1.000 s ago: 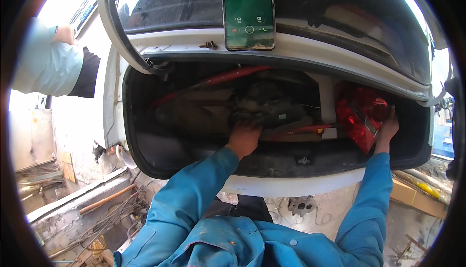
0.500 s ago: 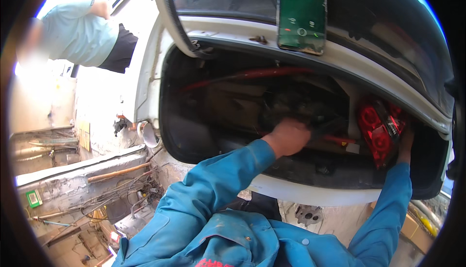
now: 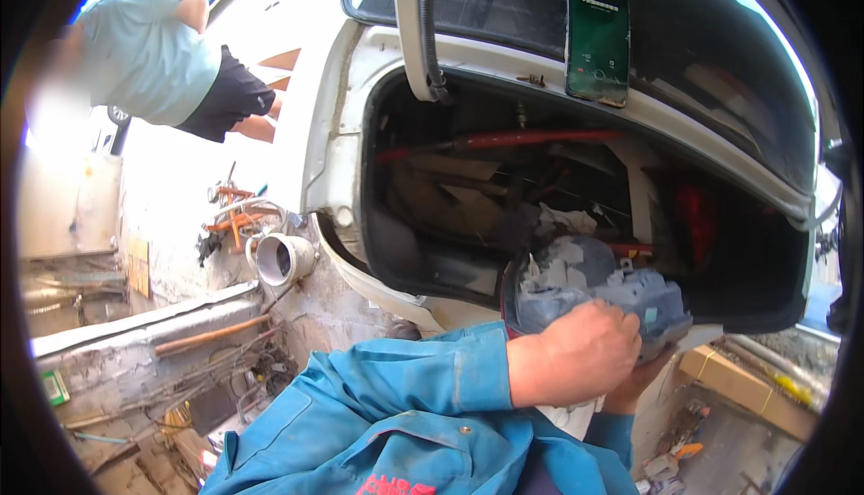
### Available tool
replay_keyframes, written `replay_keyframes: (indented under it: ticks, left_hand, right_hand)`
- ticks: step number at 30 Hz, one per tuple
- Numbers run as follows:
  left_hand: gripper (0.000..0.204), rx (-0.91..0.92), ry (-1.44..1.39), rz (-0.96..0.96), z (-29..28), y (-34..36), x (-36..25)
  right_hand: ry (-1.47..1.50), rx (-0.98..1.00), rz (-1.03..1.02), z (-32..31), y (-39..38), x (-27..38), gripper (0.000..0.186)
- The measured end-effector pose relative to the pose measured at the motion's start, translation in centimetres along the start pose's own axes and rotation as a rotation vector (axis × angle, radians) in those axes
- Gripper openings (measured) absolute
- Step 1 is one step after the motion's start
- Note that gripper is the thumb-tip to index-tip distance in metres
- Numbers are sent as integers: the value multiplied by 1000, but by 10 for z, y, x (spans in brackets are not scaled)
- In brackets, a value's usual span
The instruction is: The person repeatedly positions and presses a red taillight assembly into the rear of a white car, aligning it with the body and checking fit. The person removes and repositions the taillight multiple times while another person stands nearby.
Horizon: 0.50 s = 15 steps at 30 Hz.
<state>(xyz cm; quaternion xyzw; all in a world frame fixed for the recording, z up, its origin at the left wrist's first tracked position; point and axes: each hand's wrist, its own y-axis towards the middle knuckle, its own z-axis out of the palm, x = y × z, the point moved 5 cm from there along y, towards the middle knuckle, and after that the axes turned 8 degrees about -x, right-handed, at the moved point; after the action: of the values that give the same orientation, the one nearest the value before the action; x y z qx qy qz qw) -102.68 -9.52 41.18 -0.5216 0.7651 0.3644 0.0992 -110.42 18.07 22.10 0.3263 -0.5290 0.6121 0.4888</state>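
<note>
A tail light, seen from its grey plastic back with a strip of red at its left rim, is held at the near edge of the car's open trunk. My left hand is closed against the back of its housing, the fingers curled, their tips hidden. From below and the right, my right hand grips the housing, mostly covered by my left hand and the light. Deeper in the trunk's right side, a dim red lamp shows in shadow. Loose parts and a red bar lie inside.
A phone with a green screen rests against the rear window above the trunk. On the left stand a white mug-like container and a low wall with pipes and scrap. Another person is at the upper left; a cardboard box lies lower right.
Both hands have come back out of the trunk, bringing a grey-backed tail light to its near edge. My right hand has left the red lamp at the right. The view has shifted.
</note>
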Motion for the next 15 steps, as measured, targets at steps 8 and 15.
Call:
replay_keyframes:
  ticks: [8, 15]
  left_hand:
    - [26, 213, -77, 106, -54, -110, -58]
    - [34, 215, 25, 39, -135, -214, -71]
  right_hand:
    - [81, 93, -34, -6, -172, -62, 66]
    - [-629, 350, -352, 97, -311, -127, 43]
